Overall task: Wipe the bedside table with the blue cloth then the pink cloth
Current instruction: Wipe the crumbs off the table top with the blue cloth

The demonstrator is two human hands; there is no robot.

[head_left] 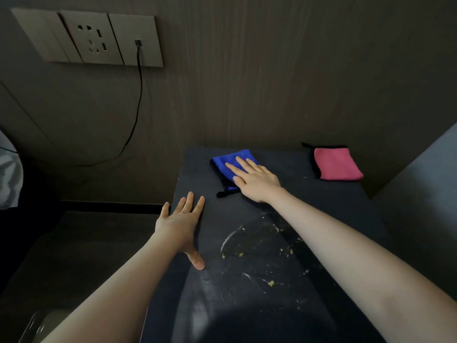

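Observation:
The dark bedside table point(329, 209) fills the middle of the head view. White smears and yellowish crumbs point(270, 283) are scattered over its near half. A blue cloth point(223, 163) with black trim lies at the far left of the top. My right hand point(254, 180) rests flat on it with fingers spread. A folded pink cloth point(336, 164) with black trim sits at the far right corner, apart from both hands. My left hand point(181, 222) lies flat on the table's left edge, fingers apart, holding nothing.
A wall panel with a socket point(95, 39) is at the upper left, and a black cable point(138, 100) hangs from it down behind the table. A lower dark surface point(81, 243) lies left of the table. A grey wall point(420, 194) borders the right side.

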